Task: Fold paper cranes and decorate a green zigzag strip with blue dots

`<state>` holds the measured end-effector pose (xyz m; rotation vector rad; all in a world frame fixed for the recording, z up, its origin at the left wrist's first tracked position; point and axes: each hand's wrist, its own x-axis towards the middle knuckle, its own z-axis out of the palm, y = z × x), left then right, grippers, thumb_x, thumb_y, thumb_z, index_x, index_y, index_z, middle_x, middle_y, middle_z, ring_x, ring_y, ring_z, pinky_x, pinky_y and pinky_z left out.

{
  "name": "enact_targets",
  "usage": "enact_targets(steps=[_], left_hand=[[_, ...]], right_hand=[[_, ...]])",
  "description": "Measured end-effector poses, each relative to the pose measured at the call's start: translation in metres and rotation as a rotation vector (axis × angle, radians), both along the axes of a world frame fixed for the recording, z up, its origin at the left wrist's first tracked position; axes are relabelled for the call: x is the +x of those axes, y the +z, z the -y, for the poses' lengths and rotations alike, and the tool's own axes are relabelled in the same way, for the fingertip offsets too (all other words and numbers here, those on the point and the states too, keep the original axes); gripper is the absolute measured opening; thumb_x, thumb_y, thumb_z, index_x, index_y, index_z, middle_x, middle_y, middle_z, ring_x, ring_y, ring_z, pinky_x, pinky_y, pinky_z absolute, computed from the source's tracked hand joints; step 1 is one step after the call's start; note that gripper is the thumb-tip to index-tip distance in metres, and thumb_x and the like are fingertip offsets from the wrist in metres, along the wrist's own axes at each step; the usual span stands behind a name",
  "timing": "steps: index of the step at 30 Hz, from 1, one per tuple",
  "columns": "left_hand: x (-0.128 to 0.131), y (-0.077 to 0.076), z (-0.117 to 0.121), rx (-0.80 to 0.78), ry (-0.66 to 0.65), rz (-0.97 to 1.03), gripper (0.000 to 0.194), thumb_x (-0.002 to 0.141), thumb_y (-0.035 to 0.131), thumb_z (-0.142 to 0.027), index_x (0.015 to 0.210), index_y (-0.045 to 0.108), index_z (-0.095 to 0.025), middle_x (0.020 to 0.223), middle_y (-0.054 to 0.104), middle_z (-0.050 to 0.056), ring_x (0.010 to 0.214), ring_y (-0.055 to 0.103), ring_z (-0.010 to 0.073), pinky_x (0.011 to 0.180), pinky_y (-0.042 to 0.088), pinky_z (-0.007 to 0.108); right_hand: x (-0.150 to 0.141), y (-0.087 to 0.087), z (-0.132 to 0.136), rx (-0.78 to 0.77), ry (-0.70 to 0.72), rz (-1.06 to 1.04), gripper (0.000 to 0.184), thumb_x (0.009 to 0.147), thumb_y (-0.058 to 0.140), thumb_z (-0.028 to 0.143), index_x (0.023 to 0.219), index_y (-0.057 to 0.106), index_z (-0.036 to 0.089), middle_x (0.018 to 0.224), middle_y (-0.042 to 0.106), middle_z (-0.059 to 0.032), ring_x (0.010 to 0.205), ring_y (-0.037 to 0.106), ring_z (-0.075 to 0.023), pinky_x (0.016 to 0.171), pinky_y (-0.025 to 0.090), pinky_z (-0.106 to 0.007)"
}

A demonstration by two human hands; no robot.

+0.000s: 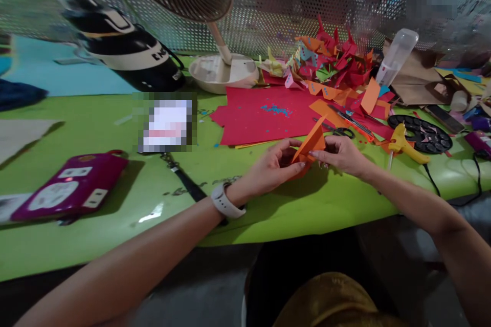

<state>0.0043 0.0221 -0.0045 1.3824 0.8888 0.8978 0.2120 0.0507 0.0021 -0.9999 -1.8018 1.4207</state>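
From where I stand, the orange folded paper is up between both hands, over the near part of the green surface. The left hand grips its left side, thumb in front; the right hand pinches the other side. To shape it well, I'd let the left hand steady it while the right thumb presses lightly along each crease, edges matched, without crushing the upright flap. Scissors and an orange cutter lie just beyond the right hand, so reaching forward calls for care. Off to the right, a yellow glue gun trails its cord. Behind are a red sheet scattered with blue bits and a heap of folded paper pieces.
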Motion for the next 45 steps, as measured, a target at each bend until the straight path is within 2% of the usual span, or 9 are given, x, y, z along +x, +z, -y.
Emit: enact_targets(steps=[4, 9, 13, 16, 22, 27, 35, 39, 45], left_hand=[[0.000, -0.002, -0.001, -0.123, 0.014, 0.060, 0.040, 0.073, 0.079, -0.034, 0.105, 0.061, -0.020, 0.091, 0.076, 0.004, 0.077, 0.071, 0.0157, 0.070, 0.056, 0.026], [-0.001, -0.002, -0.003, -0.244, 0.046, 0.194, 0.038, 0.067, 0.085, -0.034, 0.097, 0.065, -0.021, 0.088, 0.075, 0.001, 0.072, 0.069, 0.0128, 0.068, 0.055, 0.022], [-0.001, 0.003, -0.002, -0.300, 0.027, 0.227, 0.035, 0.064, 0.088, -0.032, 0.090, 0.067, -0.021, 0.084, 0.073, -0.002, 0.069, 0.066, 0.0103, 0.063, 0.052, 0.019], [-0.002, 0.003, -0.002, -0.316, 0.012, 0.213, 0.031, 0.064, 0.088, -0.032, 0.085, 0.067, -0.021, 0.080, 0.071, -0.003, 0.067, 0.064, 0.0091, 0.061, 0.050, 0.018], [-0.003, 0.002, -0.001, -0.269, 0.001, 0.191, 0.028, 0.065, 0.086, -0.031, 0.081, 0.066, -0.020, 0.082, 0.070, -0.002, 0.074, 0.064, 0.0118, 0.067, 0.050, 0.021], [-0.004, 0.001, -0.002, -0.261, -0.003, 0.187, 0.028, 0.068, 0.082, -0.027, 0.089, 0.064, -0.020, 0.079, 0.070, -0.002, 0.074, 0.067, 0.0123, 0.069, 0.050, 0.023], [-0.002, 0.001, -0.002, -0.161, 0.050, 0.181, 0.027, 0.069, 0.082, -0.025, 0.088, 0.062, -0.020, 0.083, 0.071, -0.002, 0.077, 0.069, 0.0129, 0.071, 0.053, 0.024], [-0.002, 0.000, -0.002, -0.145, 0.050, 0.164, 0.026, 0.070, 0.081, -0.026, 0.087, 0.062, -0.019, 0.083, 0.072, 0.000, 0.078, 0.070, 0.0135, 0.074, 0.053, 0.024], [-0.002, 0.001, -0.007, -0.204, 0.074, 0.196, 0.030, 0.068, 0.082, -0.027, 0.088, 0.061, -0.019, 0.083, 0.071, -0.001, 0.083, 0.070, 0.0148, 0.069, 0.054, 0.023]], right_hand=[[-0.001, -0.001, 0.004, 0.104, 0.003, 0.040, 0.037, 0.081, 0.068, 0.053, 0.082, 0.062, 0.016, 0.060, 0.058, 0.0032, 0.048, 0.050, -0.0078, 0.044, 0.042, -0.021], [0.008, 0.006, 0.010, 0.596, -0.158, 0.022, 0.023, 0.087, 0.064, 0.030, 0.107, 0.061, 0.020, 0.080, 0.062, 0.0010, 0.063, 0.056, -0.0087, 0.058, 0.050, -0.022], [0.011, 0.004, 0.010, 0.879, 0.017, 0.127, 0.023, 0.090, 0.057, 0.017, 0.110, 0.067, 0.024, 0.083, 0.065, -0.0002, 0.069, 0.060, -0.0105, 0.064, 0.052, -0.024], [0.010, 0.000, 0.008, 0.975, 0.068, 0.173, 0.020, 0.093, 0.056, 0.019, 0.106, 0.071, 0.025, 0.089, 0.069, -0.0025, 0.082, 0.065, -0.0135, 0.073, 0.055, -0.026], [0.014, 0.001, 0.005, 1.041, 0.122, 0.165, 0.016, 0.096, 0.059, 0.024, 0.105, 0.072, 0.023, 0.094, 0.070, -0.0050, 0.084, 0.067, -0.0139, 0.074, 0.056, -0.027], [0.016, 0.007, 0.006, 0.958, 0.168, 0.149, 0.018, 0.096, 0.058, 0.026, 0.105, 0.073, 0.028, 0.094, 0.071, -0.0057, 0.084, 0.068, -0.0145, 0.075, 0.057, -0.027], [0.016, -0.001, 0.002, 0.817, 0.127, 0.110, 0.017, 0.093, 0.063, 0.028, 0.105, 0.075, 0.031, 0.095, 0.073, -0.0032, 0.084, 0.069, -0.0150, 0.076, 0.057, -0.029], [0.012, -0.001, 0.001, 0.821, 0.106, 0.049, 0.015, 0.093, 0.062, 0.027, 0.100, 0.076, 0.028, 0.091, 0.073, -0.0034, 0.085, 0.069, -0.0157, 0.075, 0.057, -0.029], [0.005, 0.002, 0.001, 0.793, -0.028, 0.077, 0.016, 0.095, 0.059, 0.035, 0.092, 0.071, 0.025, 0.092, 0.072, -0.0044, 0.088, 0.067, -0.0167, 0.080, 0.055, -0.033]])
